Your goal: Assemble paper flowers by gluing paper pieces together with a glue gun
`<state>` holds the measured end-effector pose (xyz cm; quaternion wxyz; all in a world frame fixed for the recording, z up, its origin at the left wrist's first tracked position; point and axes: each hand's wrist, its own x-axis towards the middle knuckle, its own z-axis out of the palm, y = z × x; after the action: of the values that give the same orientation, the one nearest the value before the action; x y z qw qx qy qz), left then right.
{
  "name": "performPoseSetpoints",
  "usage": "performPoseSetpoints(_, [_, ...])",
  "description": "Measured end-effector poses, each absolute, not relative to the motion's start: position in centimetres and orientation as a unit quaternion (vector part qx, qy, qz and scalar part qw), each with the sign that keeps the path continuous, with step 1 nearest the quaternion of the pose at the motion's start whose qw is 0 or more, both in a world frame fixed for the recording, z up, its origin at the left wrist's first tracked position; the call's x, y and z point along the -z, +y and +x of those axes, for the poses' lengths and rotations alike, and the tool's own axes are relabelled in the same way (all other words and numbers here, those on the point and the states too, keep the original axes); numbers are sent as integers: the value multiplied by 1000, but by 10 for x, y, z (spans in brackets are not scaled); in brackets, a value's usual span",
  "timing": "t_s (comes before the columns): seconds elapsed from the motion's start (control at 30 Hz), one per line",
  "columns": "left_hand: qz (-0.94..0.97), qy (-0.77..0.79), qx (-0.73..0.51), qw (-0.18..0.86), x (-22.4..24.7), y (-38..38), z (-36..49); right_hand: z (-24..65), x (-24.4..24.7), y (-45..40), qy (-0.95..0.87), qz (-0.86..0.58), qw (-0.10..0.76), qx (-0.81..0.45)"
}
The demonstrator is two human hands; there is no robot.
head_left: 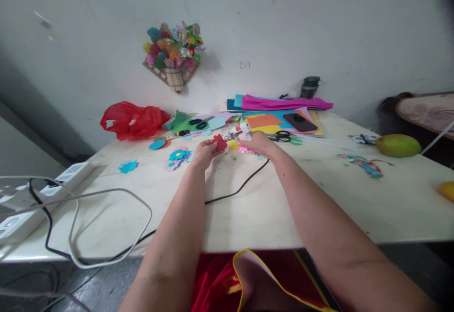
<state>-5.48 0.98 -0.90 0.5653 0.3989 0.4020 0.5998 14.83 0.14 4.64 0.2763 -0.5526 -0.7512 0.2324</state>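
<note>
Between the thumb and fingers of my left hand (206,152) is a red flower cutout (220,143). My right hand (260,143) grips a white glue gun (244,131), its nozzle end pointing left, close to the red flower; whether they touch I cannot tell. A black cord (244,188) runs from near my right hand down to the left. Left of my hands lie layered flower cutouts (178,157) in blue and lilac, and a single blue flower cutout (128,166). Something pink and yellow, partly hidden, lies under my right hand.
Black-handled scissors (283,136) lie right of my hand, another pair of scissors (200,123) farther back. Coloured sheets (264,122) and a phone (301,122) are behind. A red plastic bag (131,119), a power strip (46,201) with loose cables, and a green-yellow fruit (397,145) flank the table.
</note>
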Motion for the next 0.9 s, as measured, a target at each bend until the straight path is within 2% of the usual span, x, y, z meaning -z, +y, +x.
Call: performPoseSetpoints(0.9, [385, 391, -613, 569, 6, 8, -54, 152, -47, 8, -748, -556, 286, -222])
